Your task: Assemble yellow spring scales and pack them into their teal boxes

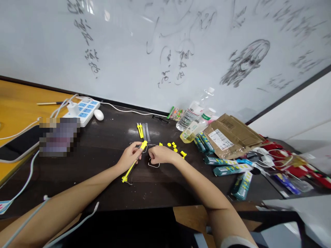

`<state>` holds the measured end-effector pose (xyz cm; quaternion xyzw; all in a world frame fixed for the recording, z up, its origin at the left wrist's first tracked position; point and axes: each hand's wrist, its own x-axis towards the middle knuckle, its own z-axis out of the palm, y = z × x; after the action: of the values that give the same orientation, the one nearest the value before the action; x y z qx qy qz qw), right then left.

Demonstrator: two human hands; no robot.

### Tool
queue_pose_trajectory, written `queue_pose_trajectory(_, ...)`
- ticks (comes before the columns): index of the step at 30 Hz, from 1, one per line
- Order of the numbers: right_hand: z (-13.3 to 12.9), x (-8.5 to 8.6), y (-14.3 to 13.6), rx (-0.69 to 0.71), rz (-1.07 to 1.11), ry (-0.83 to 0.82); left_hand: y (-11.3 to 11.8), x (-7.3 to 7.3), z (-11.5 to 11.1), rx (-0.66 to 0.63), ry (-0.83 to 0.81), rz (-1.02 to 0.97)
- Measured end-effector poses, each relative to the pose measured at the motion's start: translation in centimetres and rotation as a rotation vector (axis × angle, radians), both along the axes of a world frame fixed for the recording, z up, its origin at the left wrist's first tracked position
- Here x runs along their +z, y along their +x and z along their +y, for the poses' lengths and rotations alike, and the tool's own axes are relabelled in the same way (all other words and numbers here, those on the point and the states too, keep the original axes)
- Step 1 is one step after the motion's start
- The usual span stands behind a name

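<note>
My left hand (129, 157) is closed around a slim yellow plastic stick-like piece (143, 145), which slants from upper right to lower left. Its lower end (124, 178) has a small crosspiece, with a thin strand beside it. Just to the right, my right hand (159, 154) is curled with its fingertips pinched on a thin white cord (154, 166). The cord loops out below and above that hand; its exact hold is partly hidden. Several small yellow plastic parts (175, 150) lie right of the hands. Behind them are yellow strips (140, 130) and clear tubes (146, 132).
A power strip (86, 111) and white mouse (98, 114) stand at the left. Two bottles (190, 117), a flattened cardboard box (230, 136) and several green boxes (230, 169) crowd the right. Glasses (160, 119) lie by the whiteboard (124, 51). Loose white cables (85, 220) cross my left arm.
</note>
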<state>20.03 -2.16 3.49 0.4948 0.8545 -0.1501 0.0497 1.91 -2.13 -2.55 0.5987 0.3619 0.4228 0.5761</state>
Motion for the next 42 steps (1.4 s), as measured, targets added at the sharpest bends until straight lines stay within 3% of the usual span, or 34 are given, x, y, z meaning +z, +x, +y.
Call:
queue_pose_trajectory(5, -0.1, -2.0, 0.4, -0.173, 0.658, 0.08, 0.0, -0.1, -0.1, -0.018, 0.002, -0.005)
queue_pose_trajectory(10, -1.2, -4.7, -1.1, -0.319, 0.901, 0.194, 0.0, -0.1, -0.1, -0.012, -0.002, 0.0)
queue_pose_trajectory(14, -1.6, -5.1, -1.3, -0.337, 0.876, 0.284, 0.0, 0.1, -0.1, 0.007, 0.013, 0.025)
queue_pose_trajectory(23, -2.1, -5.0, -0.5, -0.298, 0.443, 0.532, -0.4, 0.2, -0.4, 0.006, 0.108, 0.236)
queue_pose_trajectory(29, -2.2, -4.5, -0.5, -0.23, 0.336, 0.617, -0.5, -0.1, -0.4, -0.026, 0.162, 0.331)
queue_pose_trajectory(42, -1.8, -4.8, -0.1, -0.162, 0.378, 0.484, -0.4, -0.2, -0.3, -0.074, 0.026, 0.239)
